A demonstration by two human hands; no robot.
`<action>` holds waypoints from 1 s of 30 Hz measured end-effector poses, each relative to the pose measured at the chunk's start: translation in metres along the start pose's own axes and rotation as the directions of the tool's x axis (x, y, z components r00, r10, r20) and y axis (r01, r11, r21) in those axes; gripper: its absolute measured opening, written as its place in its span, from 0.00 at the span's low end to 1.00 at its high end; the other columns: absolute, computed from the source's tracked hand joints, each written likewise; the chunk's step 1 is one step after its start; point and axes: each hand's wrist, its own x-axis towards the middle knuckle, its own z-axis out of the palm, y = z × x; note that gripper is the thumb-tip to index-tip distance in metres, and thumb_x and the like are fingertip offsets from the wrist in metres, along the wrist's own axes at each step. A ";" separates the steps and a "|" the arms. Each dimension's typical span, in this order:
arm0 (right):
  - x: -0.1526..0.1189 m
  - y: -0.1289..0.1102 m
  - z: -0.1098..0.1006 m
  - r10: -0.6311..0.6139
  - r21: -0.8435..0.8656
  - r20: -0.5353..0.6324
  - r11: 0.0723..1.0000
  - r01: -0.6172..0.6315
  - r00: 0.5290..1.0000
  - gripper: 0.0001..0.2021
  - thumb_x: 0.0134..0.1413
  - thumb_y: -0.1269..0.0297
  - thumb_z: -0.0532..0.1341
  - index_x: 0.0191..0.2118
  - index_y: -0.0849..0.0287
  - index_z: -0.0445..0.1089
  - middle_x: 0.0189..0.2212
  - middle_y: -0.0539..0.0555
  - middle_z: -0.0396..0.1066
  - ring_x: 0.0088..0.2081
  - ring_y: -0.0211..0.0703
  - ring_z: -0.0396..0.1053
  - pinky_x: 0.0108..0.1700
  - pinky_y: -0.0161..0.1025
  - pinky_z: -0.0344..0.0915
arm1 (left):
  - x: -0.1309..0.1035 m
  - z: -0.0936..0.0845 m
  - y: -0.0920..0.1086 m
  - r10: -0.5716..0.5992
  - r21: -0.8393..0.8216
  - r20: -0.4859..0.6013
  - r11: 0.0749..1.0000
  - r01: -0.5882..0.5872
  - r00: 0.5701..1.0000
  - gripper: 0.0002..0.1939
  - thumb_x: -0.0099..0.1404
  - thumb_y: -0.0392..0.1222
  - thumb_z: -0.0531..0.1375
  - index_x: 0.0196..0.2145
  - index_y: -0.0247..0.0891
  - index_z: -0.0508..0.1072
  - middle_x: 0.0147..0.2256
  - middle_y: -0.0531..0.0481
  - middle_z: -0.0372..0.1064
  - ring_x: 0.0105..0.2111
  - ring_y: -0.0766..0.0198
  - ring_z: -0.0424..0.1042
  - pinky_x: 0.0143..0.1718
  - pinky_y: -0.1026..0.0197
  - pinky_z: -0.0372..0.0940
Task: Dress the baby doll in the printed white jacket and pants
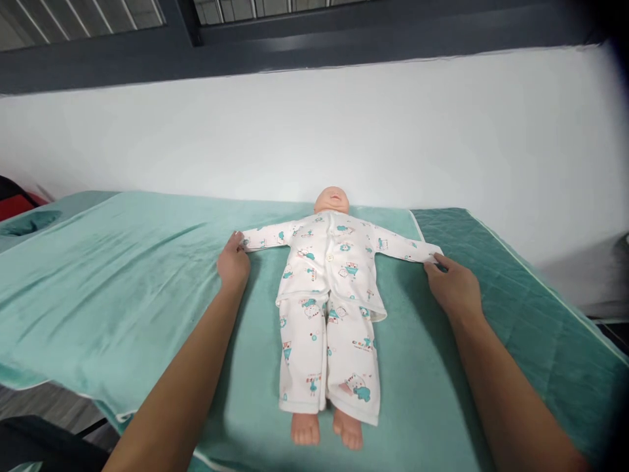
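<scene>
A baby doll point(332, 198) lies on its back on a green sheet, its head toward the wall and its bare feet toward me. It wears a white printed top point(330, 259) and white printed trousers point(328, 357). Both sleeves are stretched out sideways. My left hand point(234, 260) pinches the cuff of the sleeve on the left. The cuff on the right is pinched between the thumb and fingers of my right hand point(453, 282). No doll hands show at the cuffs.
The light green sheet point(122, 282) covers the bed, with a darker quilted cover point(521, 314) at the right. A white wall point(304, 131) stands behind. A red and black object point(14, 204) is at the far left edge.
</scene>
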 end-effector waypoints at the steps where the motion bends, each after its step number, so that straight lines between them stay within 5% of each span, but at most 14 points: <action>1: 0.000 0.000 0.002 -0.028 -0.015 -0.005 0.999 0.028 1.000 0.23 0.58 0.57 0.54 0.53 0.61 0.74 0.50 0.66 0.74 0.52 0.61 0.71 0.51 0.54 0.66 | 0.001 0.001 0.000 -0.003 0.026 0.005 1.000 0.002 1.000 0.23 0.65 0.36 0.52 0.56 0.40 0.72 0.63 0.47 0.62 0.64 0.48 0.59 0.64 0.41 0.54; 8: -0.002 -0.001 0.018 -0.270 0.033 -0.229 0.958 0.285 0.935 0.21 0.55 0.60 0.57 0.53 0.61 0.71 0.62 0.67 0.61 0.63 0.61 0.58 0.60 0.60 0.57 | 0.005 0.004 -0.004 0.010 0.043 -0.038 0.999 -0.009 0.999 0.17 0.64 0.39 0.54 0.48 0.39 0.76 0.61 0.44 0.64 0.61 0.49 0.63 0.64 0.45 0.55; 16: -0.008 -0.013 0.016 -0.337 0.145 -0.271 0.912 0.385 0.901 0.15 0.56 0.61 0.59 0.48 0.58 0.70 0.58 0.65 0.64 0.62 0.58 0.58 0.62 0.61 0.56 | 0.002 0.003 -0.006 0.009 -0.079 -0.110 0.997 -0.018 0.994 0.15 0.64 0.43 0.54 0.46 0.39 0.75 0.55 0.46 0.70 0.57 0.55 0.66 0.62 0.52 0.57; 21: -0.017 -0.026 0.001 -0.383 0.296 -0.348 0.822 0.487 0.856 0.11 0.57 0.63 0.58 0.46 0.55 0.71 0.55 0.60 0.67 0.59 0.52 0.63 0.60 0.56 0.60 | -0.006 -0.007 0.009 0.054 -0.060 -0.186 0.996 -0.066 0.981 0.15 0.61 0.36 0.53 0.43 0.38 0.75 0.50 0.46 0.71 0.53 0.58 0.68 0.57 0.55 0.62; 25: -0.054 -0.037 -0.005 -0.466 0.468 -0.319 0.680 0.565 0.825 0.11 0.60 0.64 0.57 0.48 0.54 0.69 0.51 0.58 0.69 0.54 0.49 0.67 0.52 0.50 0.68 | -0.040 -0.027 0.026 0.098 -0.091 -0.198 0.989 -0.118 0.975 0.14 0.61 0.34 0.52 0.43 0.39 0.73 0.45 0.46 0.71 0.47 0.59 0.70 0.47 0.58 0.67; 30: -0.117 -0.043 -0.006 -0.613 0.506 -0.070 0.658 0.558 0.787 0.12 0.62 0.64 0.57 0.50 0.53 0.67 0.49 0.58 0.68 0.50 0.50 0.68 0.49 0.51 0.69 | -0.111 -0.054 0.043 0.246 -0.213 0.099 0.952 -0.221 0.964 0.09 0.64 0.39 0.54 0.42 0.42 0.71 0.43 0.49 0.72 0.43 0.60 0.71 0.44 0.58 0.67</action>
